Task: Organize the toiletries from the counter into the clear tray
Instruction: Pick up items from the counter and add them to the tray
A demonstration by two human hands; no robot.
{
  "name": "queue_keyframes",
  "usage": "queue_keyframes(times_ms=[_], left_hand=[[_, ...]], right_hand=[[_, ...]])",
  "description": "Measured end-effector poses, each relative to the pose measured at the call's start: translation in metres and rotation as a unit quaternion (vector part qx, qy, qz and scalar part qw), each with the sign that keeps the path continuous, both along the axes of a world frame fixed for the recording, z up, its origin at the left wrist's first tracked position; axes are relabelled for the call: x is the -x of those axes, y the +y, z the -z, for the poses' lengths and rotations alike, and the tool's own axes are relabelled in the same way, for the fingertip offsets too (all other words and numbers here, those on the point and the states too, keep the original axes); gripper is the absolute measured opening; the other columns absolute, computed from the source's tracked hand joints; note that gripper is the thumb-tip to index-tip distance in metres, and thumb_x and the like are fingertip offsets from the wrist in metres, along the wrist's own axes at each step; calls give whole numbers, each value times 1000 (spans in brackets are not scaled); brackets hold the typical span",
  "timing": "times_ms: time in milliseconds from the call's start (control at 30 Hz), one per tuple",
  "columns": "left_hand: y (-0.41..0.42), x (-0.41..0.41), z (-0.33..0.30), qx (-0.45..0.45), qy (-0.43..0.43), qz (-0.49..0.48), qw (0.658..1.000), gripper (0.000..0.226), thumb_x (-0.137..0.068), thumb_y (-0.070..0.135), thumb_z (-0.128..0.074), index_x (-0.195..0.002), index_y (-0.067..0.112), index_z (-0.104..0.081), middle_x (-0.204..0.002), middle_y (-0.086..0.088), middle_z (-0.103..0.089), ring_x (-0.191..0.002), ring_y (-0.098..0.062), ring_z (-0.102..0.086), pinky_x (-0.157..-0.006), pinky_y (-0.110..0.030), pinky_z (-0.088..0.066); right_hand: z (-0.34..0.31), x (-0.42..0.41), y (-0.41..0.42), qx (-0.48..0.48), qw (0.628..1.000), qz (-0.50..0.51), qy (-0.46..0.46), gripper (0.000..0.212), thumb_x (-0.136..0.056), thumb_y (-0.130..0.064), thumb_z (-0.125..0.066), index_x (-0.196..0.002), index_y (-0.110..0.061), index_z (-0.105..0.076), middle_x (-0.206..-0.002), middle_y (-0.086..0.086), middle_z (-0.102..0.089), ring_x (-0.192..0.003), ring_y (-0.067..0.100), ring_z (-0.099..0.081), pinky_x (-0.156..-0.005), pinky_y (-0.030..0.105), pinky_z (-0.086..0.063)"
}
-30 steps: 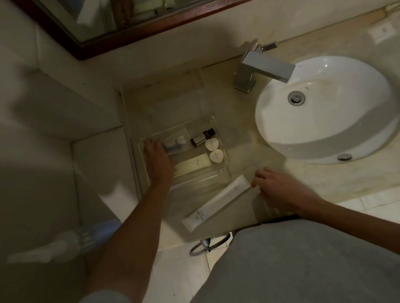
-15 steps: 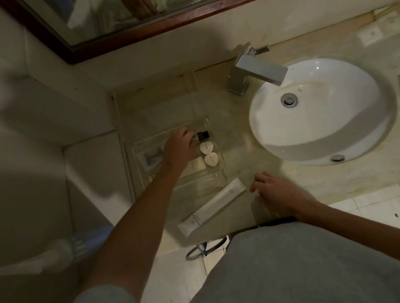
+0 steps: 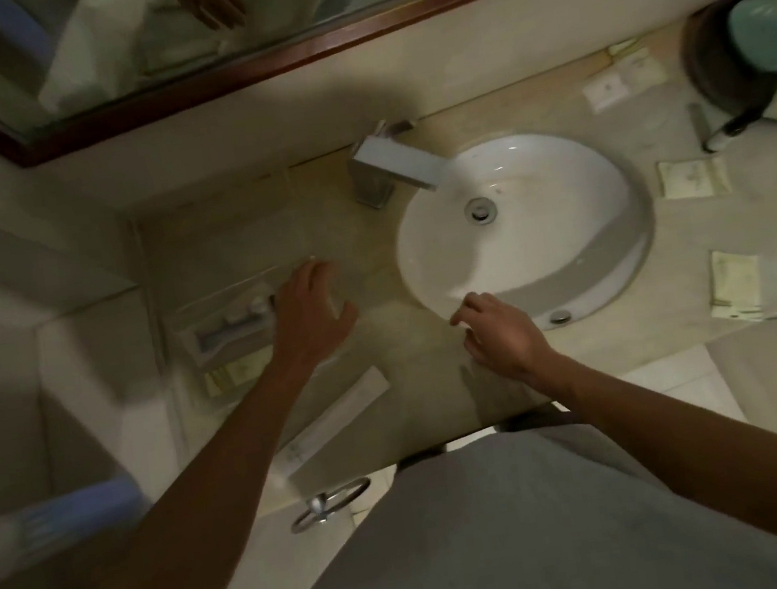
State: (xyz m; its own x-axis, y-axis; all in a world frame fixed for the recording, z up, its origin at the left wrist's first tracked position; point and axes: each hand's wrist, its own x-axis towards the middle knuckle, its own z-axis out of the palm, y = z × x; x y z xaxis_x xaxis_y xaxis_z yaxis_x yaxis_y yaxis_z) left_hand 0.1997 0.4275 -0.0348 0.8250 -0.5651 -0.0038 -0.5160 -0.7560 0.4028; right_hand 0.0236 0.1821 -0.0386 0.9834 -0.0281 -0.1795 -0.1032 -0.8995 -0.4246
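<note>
Clear tray (image 3: 192, 320): on the surface left of the sink (image 3: 524, 236), holding blurred small toiletries.
White tube (image 3: 339, 422): outside the tray, near front edge, long axis diagonal.
Left hand (image 3: 307, 312): fingers spread, empty, over tray's right end.
Right hand (image 3: 500, 334): fingers loosely curled, empty.

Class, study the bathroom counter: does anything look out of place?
Yes. A long white tube lies askew near the counter's front edge, outside the clear tray, and several packets lie scattered right of the sink.
</note>
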Motion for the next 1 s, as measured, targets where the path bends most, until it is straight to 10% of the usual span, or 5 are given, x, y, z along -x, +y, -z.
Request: queue_keyframes(times_ms=[533,700,800,1000], left_hand=[[-260,154,-3,29,60,7,998,54,-80,27,-56,-133,18,-47,-129,-3,-50,-113,-21,-51,-92,-37,-44],[-259,169,-13,16,53,-18,998,51,-83,19,-63,-132,17,-48,-129,-5,-49,-114,-22,-52,-93,-39,-46],[-249,170,-16,0,49,-37,998,49,-84,19,-66,-131,17,-50,-129,-6,-48,-112,-23,-53,-93,-40,-48],[-251,159,-24,-12,35,-45,998,45,-92,24,-58,-136,17,-49,-134,-6,-49,-117,-23,-51,-98,-40,-46]], right_hand=[[-17,71,-423,183,970,160,-10,40,-80,-5,-60,-119,-9,-55,-120,16,-54,-98,35,-57,-74,46,-53],[-17,8,-455,318,948,-2,2,62,-75,-14,-60,-135,-12,-47,-138,19,-43,-121,38,-43,-91,49,-46],[-22,-14,-460,366,923,-42,108,40,-79,-17,-70,-117,-13,-57,-116,14,-54,-99,30,-53,-78,41,-52],[-35,-43,-380,233,963,-82,105,26,-92,-16,-55,-116,-11,-63,-119,14,-58,-108,32,-57,-87,43,-48]])
